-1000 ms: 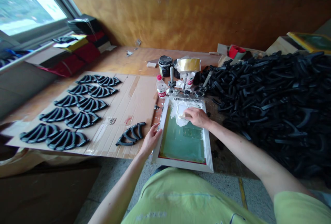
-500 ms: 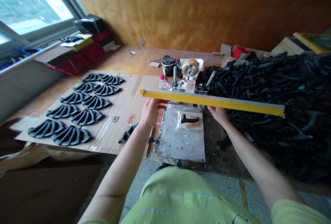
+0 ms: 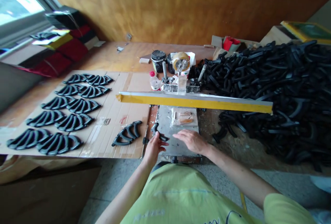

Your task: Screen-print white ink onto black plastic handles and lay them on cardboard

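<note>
Our left hand [image 3: 153, 149], in the head view, pinches a curved black part [image 3: 163, 137] above the metal plate [image 3: 166, 118]; our right hand [image 3: 191, 142] hovers just beside it, fingers extended, unclenched. Beyond both, we see the yellow-edged frame [image 3: 196, 103] standing raised.

The black part [image 3: 163, 137] has gone from the pad [image 3: 194, 116] into the left hand [image 3: 154, 147].

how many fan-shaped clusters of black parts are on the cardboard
11. Ten fan-shaped clusters sit in five rows of two toward the left of the cardboard; one smaller fan lies nearer the left hand. None looks hidden.
</note>
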{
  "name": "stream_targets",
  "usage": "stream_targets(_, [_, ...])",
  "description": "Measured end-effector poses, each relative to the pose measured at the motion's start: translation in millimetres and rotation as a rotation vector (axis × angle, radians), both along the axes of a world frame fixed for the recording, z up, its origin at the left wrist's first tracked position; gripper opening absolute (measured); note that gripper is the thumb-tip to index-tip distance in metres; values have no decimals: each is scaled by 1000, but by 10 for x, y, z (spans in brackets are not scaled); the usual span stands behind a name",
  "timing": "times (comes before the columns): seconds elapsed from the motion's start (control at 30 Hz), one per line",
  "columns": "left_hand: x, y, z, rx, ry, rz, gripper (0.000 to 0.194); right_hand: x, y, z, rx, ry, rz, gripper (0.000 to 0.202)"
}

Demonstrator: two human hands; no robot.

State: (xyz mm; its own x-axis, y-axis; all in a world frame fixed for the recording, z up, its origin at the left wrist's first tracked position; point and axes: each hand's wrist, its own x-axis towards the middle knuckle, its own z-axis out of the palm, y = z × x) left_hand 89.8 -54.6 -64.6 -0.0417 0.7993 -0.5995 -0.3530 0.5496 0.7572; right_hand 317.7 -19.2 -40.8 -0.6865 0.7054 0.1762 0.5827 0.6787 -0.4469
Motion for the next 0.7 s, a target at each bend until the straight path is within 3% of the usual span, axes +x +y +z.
stream_targets(0.13, [-820, -189, -368, -87, 270, 359, 39, 1074, -61, -365, -42, -218, -489, 49])
stream_targets(0.2, [-1173, -293, -533, -186, 397, 472, 42, 1623, -48, -629, -91, -349, -530, 50])
stream_targets(0.27, [-1405, -356, -660, -261, 466, 504, 45, 2009, -54, -885, -136, -426, -519, 50])
stream_targets(0.4, [-1617, -297, -792, -330, 517, 427, 50, 2326, -53, -1216, -148, -482, -528, 50])
stream_targets(0.53, [-1759, -184, -798, -394, 620, 299, 55, 2403, 110, -1234, -181, -448, -493, 47])
stream_targets(0.6, [-1817, -171, -781, -419, 697, 244, 55, 2397, 220, -1114, -187, -419, -481, 42])
stream_targets(0.7, [-1857, -181, -754, -432, 857, 171, 50, 2269, 369, -785, -194, -385, -508, 30])
